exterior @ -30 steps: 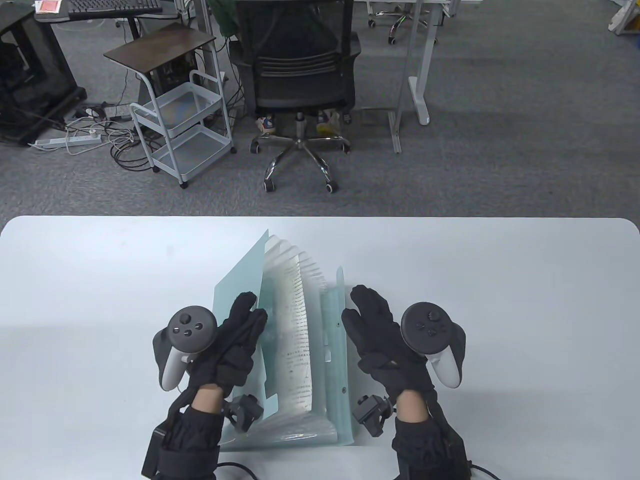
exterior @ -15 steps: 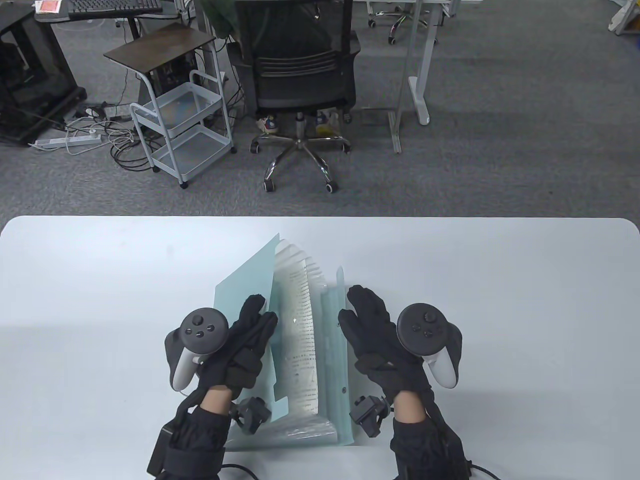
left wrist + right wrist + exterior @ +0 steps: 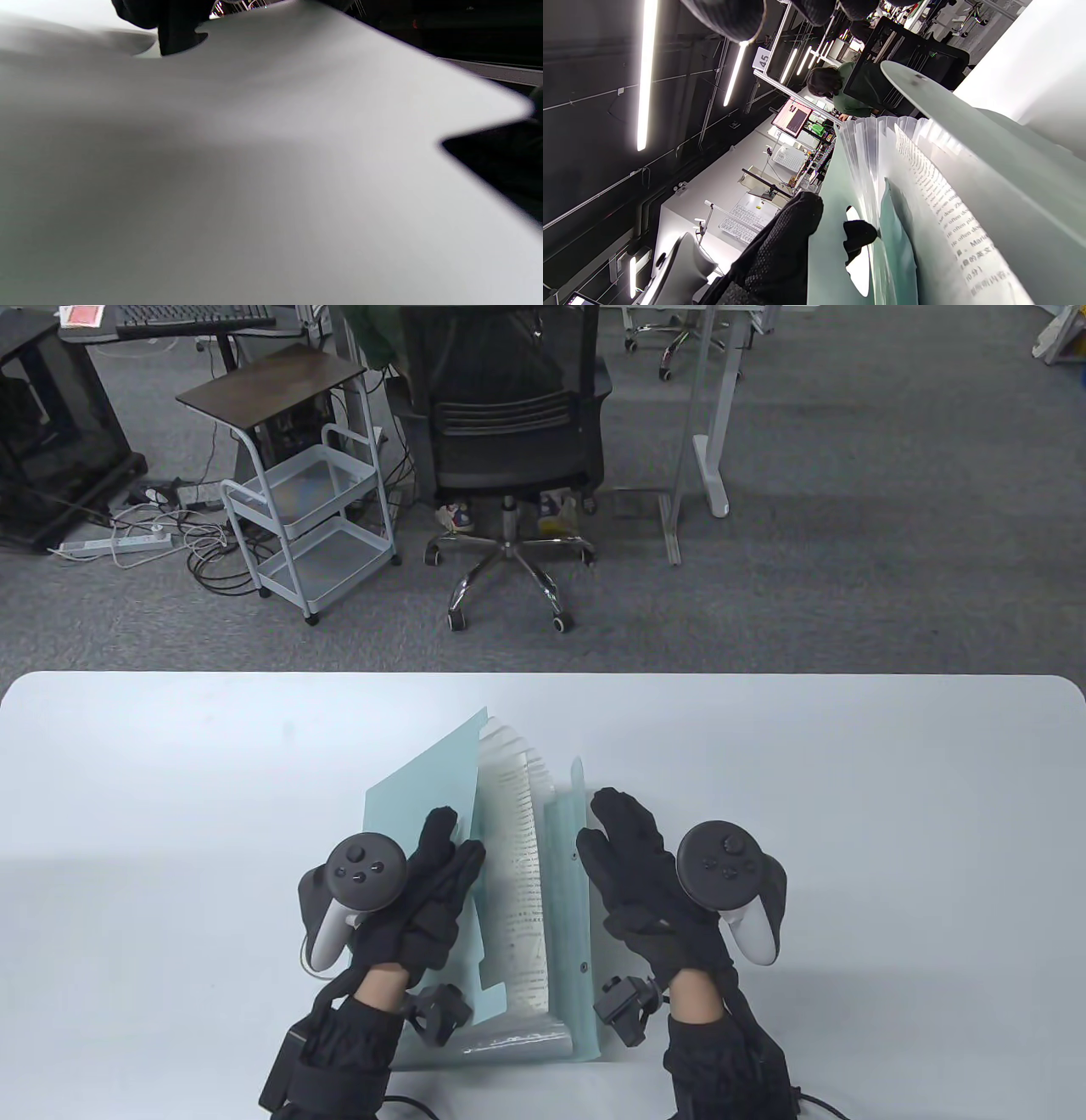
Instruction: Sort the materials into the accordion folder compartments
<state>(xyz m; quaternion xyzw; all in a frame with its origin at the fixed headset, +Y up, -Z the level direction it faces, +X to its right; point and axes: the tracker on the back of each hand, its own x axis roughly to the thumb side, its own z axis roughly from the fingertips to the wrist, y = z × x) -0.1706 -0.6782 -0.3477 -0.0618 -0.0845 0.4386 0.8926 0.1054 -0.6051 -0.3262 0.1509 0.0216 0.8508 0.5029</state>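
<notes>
**Both hands on the open accordion folder, table centre**

Left hand (image 3: 424, 899): fingers lie fairly straight along the outer face of the folder's pale green front flap (image 3: 420, 789), flat contact, no pinch seen. Right hand (image 3: 645, 882): fingers extended against the back cover (image 3: 573, 899); curl around its edge cannot be told.

Accordion folder (image 3: 509, 1027) stands fanned open between the hands, mouth toward 12 o'clock. A printed sheet (image 3: 526, 882) sits upright in one compartment; which one cannot be told. Clear pocket dividers (image 3: 865, 169) fan out at 12 o'clock of the sheet.

White table (image 3: 848, 814) beneath. Office chair (image 3: 509, 415) at 12 o'clock, white cart (image 3: 310, 526) at 11 o'clock.
</notes>
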